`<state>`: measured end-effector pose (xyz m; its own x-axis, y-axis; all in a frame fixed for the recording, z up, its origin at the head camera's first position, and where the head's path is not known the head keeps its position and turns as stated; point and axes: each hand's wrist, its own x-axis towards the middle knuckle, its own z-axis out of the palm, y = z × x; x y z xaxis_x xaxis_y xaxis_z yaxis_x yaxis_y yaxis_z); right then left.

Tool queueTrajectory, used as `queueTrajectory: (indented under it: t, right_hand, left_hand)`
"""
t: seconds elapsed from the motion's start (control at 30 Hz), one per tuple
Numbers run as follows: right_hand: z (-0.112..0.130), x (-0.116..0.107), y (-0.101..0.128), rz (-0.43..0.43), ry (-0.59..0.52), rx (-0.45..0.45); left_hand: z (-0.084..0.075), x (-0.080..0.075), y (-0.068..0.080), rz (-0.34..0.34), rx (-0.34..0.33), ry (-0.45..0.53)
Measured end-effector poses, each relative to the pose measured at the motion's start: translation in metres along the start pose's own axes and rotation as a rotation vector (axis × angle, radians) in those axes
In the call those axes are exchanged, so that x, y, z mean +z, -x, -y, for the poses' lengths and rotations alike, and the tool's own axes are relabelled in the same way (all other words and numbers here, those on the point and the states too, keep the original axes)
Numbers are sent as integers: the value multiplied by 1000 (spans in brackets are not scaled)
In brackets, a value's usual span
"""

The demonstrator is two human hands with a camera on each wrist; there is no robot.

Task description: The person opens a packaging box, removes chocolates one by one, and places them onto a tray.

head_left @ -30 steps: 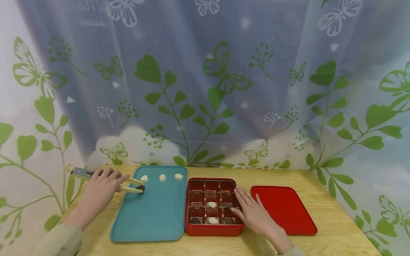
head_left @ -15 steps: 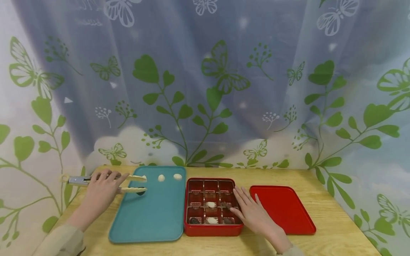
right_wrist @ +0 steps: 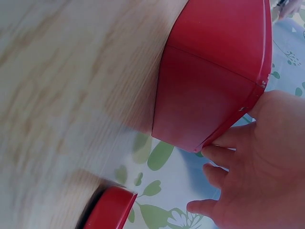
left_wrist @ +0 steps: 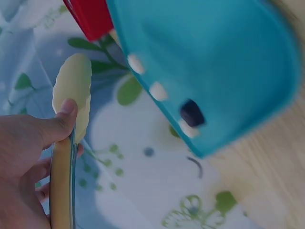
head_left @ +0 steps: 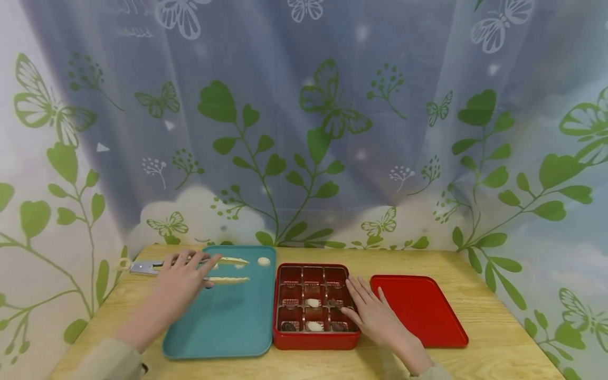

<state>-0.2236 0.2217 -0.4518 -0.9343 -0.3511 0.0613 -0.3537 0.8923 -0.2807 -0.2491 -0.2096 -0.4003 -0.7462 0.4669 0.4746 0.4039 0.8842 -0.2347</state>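
Observation:
My left hand [head_left: 182, 277] grips a pair of tongs [left_wrist: 74, 86] with pale, scalloped tips and a metal handle. Their arms are spread above the blue tray [head_left: 228, 327], with nothing between the tips. A dark, blocky piece [left_wrist: 192, 112] lies on the tray, mostly behind the hand in the head view. Three small white pieces line the tray's far side, the rightmost white piece [head_left: 263, 261] in plain sight. My right hand [head_left: 380, 316] rests on the right rim of a red box [head_left: 315, 342], fingers extended. Inside its clear divided insert sit several white and dark pieces.
To the right of the box lies a flat red lid [head_left: 423, 316], partly behind the right hand. Everything stands on a wooden table [head_left: 475, 295]. A curtain [head_left: 285, 158] printed with leaves and butterflies hangs right behind the table's far edge.
The tongs have opened and let go of the dark piece, leaving it on the tray. My left hand has then moved right with the tongs. The right hand has stayed put.

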Motion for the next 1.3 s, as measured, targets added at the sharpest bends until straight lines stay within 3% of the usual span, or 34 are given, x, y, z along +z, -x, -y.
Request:
queueTrajectory:
  t: [0.47, 0.93, 1.3]
  right_hand:
    - [1, 0, -1, -7, -11, -6]
    - [1, 1, -1, -8, -11, -8]
    - [-1, 1, 0, -19, 8, -11]
  left_hand:
    - [-62, -7, -48, -152, 214, -12]
    - [-108, -6, -80, -103, 381, -97]
    - [-136, -8, -102, -3, 481, -273]
